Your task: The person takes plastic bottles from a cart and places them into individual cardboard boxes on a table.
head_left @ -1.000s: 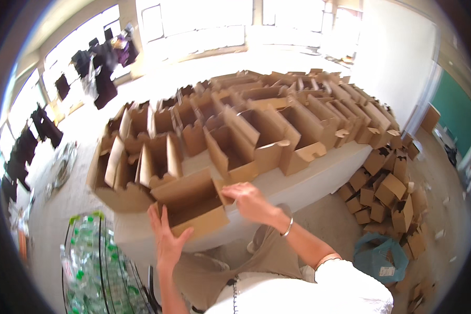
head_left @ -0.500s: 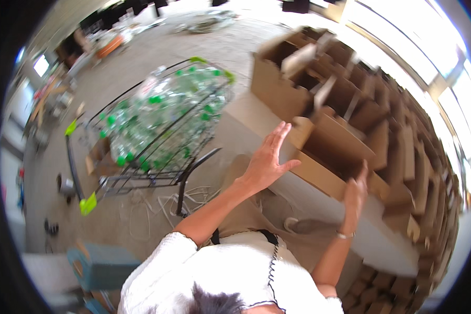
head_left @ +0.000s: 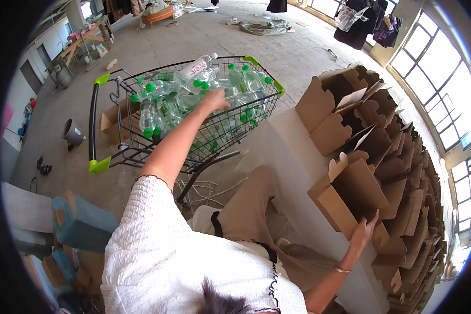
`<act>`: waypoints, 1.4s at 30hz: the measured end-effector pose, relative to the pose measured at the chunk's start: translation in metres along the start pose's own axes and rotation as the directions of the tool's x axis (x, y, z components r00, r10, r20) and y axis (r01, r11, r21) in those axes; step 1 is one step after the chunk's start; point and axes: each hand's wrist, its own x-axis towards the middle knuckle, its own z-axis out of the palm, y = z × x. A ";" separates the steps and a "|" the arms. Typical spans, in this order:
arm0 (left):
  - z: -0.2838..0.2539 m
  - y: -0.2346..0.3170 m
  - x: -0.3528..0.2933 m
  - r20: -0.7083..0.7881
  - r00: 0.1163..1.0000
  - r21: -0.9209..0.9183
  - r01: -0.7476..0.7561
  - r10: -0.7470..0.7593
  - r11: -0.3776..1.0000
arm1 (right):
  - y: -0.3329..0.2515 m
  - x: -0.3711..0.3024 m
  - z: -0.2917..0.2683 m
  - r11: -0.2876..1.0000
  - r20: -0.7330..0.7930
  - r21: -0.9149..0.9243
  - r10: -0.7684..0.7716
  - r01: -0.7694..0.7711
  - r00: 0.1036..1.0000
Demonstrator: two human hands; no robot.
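Note:
My left hand [head_left: 213,101] reaches into a black wire shopping cart [head_left: 92,128] with green corner pieces. Its fingers curl down on a clear plastic bottle [head_left: 245,97] among many with green caps; the fingertips are partly hidden. My right hand [head_left: 362,233] grips the near edge of an open brown cardboard box [head_left: 324,205], its fingers along the rim. The box has its flaps up and sits at the front of a white-topped surface [head_left: 288,152], beside rows of similar boxes.
Rows of open cardboard boxes [head_left: 403,188] stretch along my right. A blue padded stool-like object [head_left: 86,224] stands at lower left. White cords [head_left: 209,193] lie on the floor under the cart. A grey bucket [head_left: 73,133] lies left of the cart; dark clothes [head_left: 353,31] hang by the windows.
My left hand has moved from beside the front box up and left into the cart, onto the bottles. My right hand stays at the box. The view has turned, bringing the cart more upright.

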 end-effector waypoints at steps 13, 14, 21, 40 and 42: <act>0.016 0.017 -0.008 -0.177 0.980 0.128 -0.064 0.086 0.990 | 0.006 0.004 -0.002 0.999 -0.004 0.005 -0.052 0.052 0.999; 0.017 0.014 -0.009 -0.249 0.965 0.118 -0.052 0.080 0.992 | 0.007 0.003 -0.002 0.999 -0.008 0.012 -0.049 0.049 0.999; -0.003 0.049 -0.036 -0.600 0.799 -0.295 -0.173 -0.041 0.940 | -0.016 -0.008 -0.007 1.000 0.001 -0.002 0.019 -0.019 1.000; 0.007 0.365 -0.188 -0.405 0.645 -0.901 -0.404 0.648 -0.161 | 0.000 -0.002 -0.002 0.994 -0.014 -0.092 0.051 -0.052 0.999; 0.014 0.382 -0.188 -0.367 0.577 -0.876 -0.478 0.730 -0.062 | -0.002 -0.003 -0.003 0.994 -0.005 -0.096 0.054 -0.054 0.999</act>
